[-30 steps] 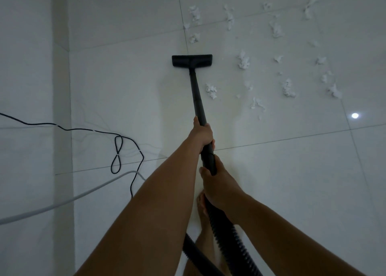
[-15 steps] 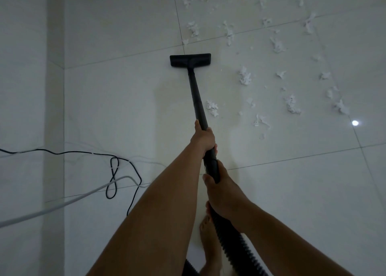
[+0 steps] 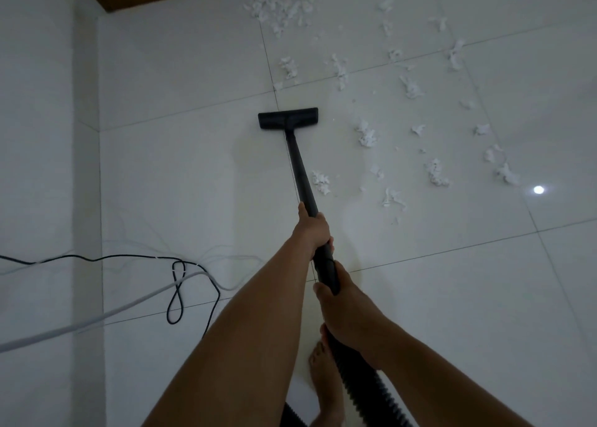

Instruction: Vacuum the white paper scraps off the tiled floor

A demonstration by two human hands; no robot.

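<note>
Fingers of both hands curl round the long black vacuum wand (image 3: 302,174), left hand (image 3: 311,229) ahead of right hand (image 3: 345,310), its axis pointing straight away to the flat black nozzle (image 3: 288,120). The torn white paper scraps (image 3: 366,134) lie on the white tiled floor (image 3: 193,184), right of and beyond that nozzle.

Your left hand (image 3: 311,229): grips the black wand (image 3: 302,174), farther up.
Your right hand (image 3: 342,307): grips the wand's near end, by the ribbed hose (image 3: 365,394).
Floor head (image 3: 288,119): flat on the tiled floor (image 3: 181,184).
Paper scraps (image 3: 366,134): scattered to its right and beyond; one clump lies just beside the wand.
Cables (image 3: 176,284): looped at your left.
</note>
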